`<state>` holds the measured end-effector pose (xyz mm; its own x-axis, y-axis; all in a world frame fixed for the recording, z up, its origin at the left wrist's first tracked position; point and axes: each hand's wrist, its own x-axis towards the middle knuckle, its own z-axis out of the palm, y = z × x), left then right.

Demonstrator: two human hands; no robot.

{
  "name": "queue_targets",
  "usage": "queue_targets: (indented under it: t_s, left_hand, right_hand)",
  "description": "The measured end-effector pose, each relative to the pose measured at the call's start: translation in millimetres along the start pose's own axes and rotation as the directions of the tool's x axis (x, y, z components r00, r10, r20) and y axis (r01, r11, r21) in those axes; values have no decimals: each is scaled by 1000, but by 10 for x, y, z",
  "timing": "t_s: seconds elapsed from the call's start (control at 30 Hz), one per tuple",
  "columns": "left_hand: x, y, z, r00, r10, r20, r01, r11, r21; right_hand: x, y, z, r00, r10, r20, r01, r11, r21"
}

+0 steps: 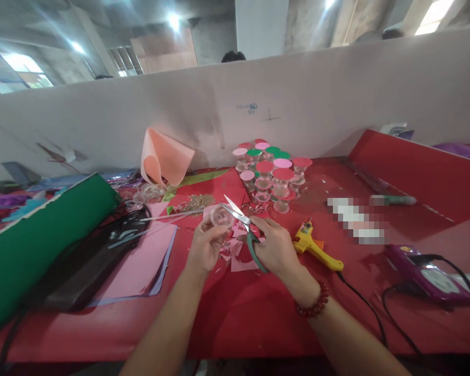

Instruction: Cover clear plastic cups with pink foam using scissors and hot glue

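Note:
My left hand (207, 244) is closed around a small clear plastic cup (221, 216), its round end turned toward me. In my right hand (274, 246) is a pair of scissors (252, 241) with green handles. The scissor blades are parted and lie at the cup's rim; whether they touch it I cannot tell. Beneath both hands are pink paper scraps (243, 260) on the red table. Farther back stands a group of clear cups topped with paper discs (283, 173) in red, pink and green.
A yellow glue gun (317, 249) with a black cord lies right of my right hand. Pink paper sheets (137, 261) and a black bag (86, 266) are on the left, beside a green board (50, 245). A purple power strip (423, 274) sits at right, below a red board (415, 175).

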<state>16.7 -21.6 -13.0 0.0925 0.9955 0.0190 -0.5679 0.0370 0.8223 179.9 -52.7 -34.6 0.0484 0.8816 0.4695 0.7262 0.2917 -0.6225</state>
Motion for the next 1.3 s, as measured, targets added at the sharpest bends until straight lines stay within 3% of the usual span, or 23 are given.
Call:
queue_targets:
  t_s: [0.23,0.53,0.77,1.1,1.3]
  left_hand:
    - [13,55,-15,1000,-5,27,6,1000,-18]
    - [-26,80,19,998,-32,61,32,999,-4]
    - [-38,74,15,995,-49,90,48,999,12]
    - [-10,50,-10,998,-56,39,56,998,-9]
    - [-7,53,-1,999,-44,6,45,999,-27]
  right_hand:
    - [1,-81,-73,999,4,44,-3,1000,-16]
    - [-2,-100,-68,1000,-25,1,25,996,-91]
    - [22,-94,-93,999,-46,7,46,999,0]
    - [-4,-38,-41,1000,-27,-8,27,998,56]
    - [-1,-83,-60,999,0,42,-4,996,89]
